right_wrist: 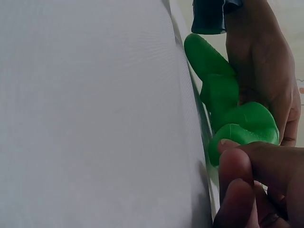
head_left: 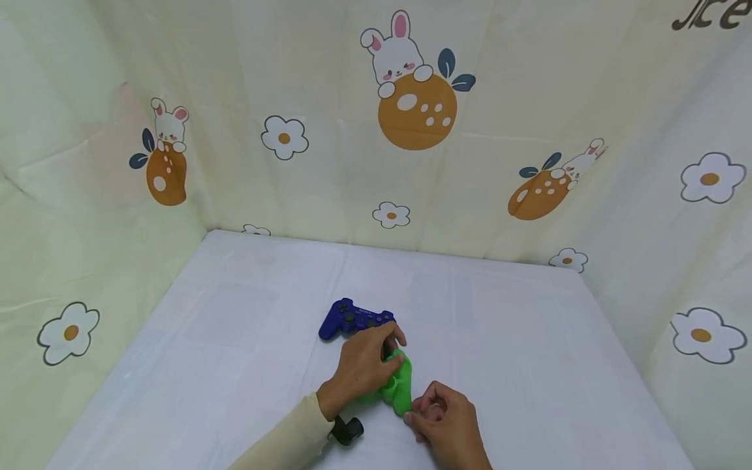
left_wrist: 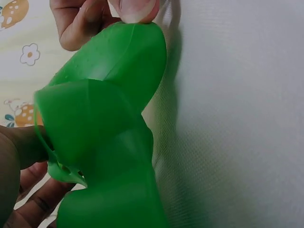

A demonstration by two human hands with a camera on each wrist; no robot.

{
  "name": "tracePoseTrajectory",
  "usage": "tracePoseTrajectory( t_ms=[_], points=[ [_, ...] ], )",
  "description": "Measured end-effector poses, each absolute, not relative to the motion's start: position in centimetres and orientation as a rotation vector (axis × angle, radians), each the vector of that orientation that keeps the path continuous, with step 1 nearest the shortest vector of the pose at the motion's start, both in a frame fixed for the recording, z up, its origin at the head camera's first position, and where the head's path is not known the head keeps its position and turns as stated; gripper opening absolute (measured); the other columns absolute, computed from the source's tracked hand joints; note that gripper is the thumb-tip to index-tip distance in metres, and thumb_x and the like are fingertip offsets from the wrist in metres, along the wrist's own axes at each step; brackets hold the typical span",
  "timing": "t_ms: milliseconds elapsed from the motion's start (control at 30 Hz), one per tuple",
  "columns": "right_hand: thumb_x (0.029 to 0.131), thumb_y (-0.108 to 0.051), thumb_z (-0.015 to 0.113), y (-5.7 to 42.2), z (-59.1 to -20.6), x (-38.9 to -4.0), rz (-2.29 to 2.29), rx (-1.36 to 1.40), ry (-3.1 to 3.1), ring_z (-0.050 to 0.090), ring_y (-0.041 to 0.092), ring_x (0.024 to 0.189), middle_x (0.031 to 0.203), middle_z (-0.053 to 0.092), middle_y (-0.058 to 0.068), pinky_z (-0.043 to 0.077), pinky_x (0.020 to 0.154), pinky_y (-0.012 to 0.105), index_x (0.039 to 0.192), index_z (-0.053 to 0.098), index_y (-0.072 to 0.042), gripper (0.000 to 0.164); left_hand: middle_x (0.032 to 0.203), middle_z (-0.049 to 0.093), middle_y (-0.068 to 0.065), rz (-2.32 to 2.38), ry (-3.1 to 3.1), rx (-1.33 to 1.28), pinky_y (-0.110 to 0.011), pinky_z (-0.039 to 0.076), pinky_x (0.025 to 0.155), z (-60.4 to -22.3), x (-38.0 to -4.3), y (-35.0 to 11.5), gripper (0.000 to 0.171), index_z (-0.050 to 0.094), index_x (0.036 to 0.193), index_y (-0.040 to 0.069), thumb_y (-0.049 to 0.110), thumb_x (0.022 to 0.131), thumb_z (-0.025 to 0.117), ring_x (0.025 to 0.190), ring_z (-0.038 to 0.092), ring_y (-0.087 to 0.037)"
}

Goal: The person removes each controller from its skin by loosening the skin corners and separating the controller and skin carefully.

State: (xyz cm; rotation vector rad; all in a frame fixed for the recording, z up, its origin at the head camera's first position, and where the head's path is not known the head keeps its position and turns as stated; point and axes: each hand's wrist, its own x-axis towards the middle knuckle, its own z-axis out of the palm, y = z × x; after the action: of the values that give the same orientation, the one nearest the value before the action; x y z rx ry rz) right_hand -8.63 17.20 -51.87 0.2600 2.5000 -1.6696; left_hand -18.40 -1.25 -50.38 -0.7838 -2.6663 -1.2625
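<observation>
A soft, hollow green silicone controller cover (head_left: 401,388) is held low over the white table, near the front. In the left wrist view the cover (left_wrist: 109,123) shows a thin, loose edge and small holes. My left hand (head_left: 361,362) pinches this edge between thumb and fingers. At the other end, my right hand (head_left: 449,421) pinches the tip of one handle of the cover, its thumb lying on the green surface in the right wrist view. Just beyond my left hand lies a blue game controller (head_left: 352,318), buttons up, its right part hidden by that hand.
The white table (head_left: 517,339) stretches out to both sides of the hands. Cream cloth walls (head_left: 329,183) printed with rabbits and flowers enclose its back and sides. A black device (head_left: 348,431) is strapped to my left wrist.
</observation>
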Motion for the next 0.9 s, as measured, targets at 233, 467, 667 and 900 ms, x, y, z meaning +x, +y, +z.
tracePoseTrajectory(
  t_ms=[233,467,667,900],
  points=[
    [0.072,-0.012,0.097,18.3,-51.5,-8.4,-1.517,0.288,2.617,0.061,0.011,0.058,0.082,0.074,-0.003,0.048,0.054,0.024,0.083,0.063,-0.011,0.036,0.091,0.075,0.008,-1.178,-2.713,-0.839,-0.020,0.045,0.068,-50.2,-18.2,-1.3,0.016,0.071,0.105,0.022,0.024,0.093,0.080,0.081,0.062,-0.010],
    [0.073,-0.020,0.098,18.7,-50.8,-9.1,-1.504,0.308,2.651,0.056,0.010,0.057,0.088,0.075,-0.005,0.044,0.054,0.023,0.082,0.064,-0.013,0.036,0.099,0.078,0.008,-1.154,-2.698,-0.839,-0.024,0.048,0.076,-49.5,-18.0,-1.8,0.018,0.072,0.108,0.020,0.028,0.094,0.080,0.093,0.063,-0.015],
    [0.079,-0.023,0.095,18.6,-50.4,-10.1,-1.489,0.299,2.657,0.058,0.013,0.056,0.087,0.076,-0.003,0.048,0.051,0.025,0.085,0.065,-0.014,0.032,0.100,0.076,0.008,-1.159,-2.604,-0.764,-0.026,0.052,0.080,-48.4,-17.5,-3.7,0.017,0.072,0.105,0.020,0.025,0.093,0.083,0.094,0.064,-0.019],
    [0.083,-0.026,0.091,18.6,-49.8,-10.8,-1.408,0.194,2.670,0.061,0.012,0.075,0.096,0.073,-0.004,0.047,0.065,0.025,0.094,0.067,-0.018,0.028,0.099,0.074,0.011,-1.129,-2.628,-0.544,-0.027,0.051,0.077,-47.8,-16.5,-8.1,0.020,0.071,0.104,0.024,0.028,0.091,0.086,0.091,0.061,-0.013]
  ],
)
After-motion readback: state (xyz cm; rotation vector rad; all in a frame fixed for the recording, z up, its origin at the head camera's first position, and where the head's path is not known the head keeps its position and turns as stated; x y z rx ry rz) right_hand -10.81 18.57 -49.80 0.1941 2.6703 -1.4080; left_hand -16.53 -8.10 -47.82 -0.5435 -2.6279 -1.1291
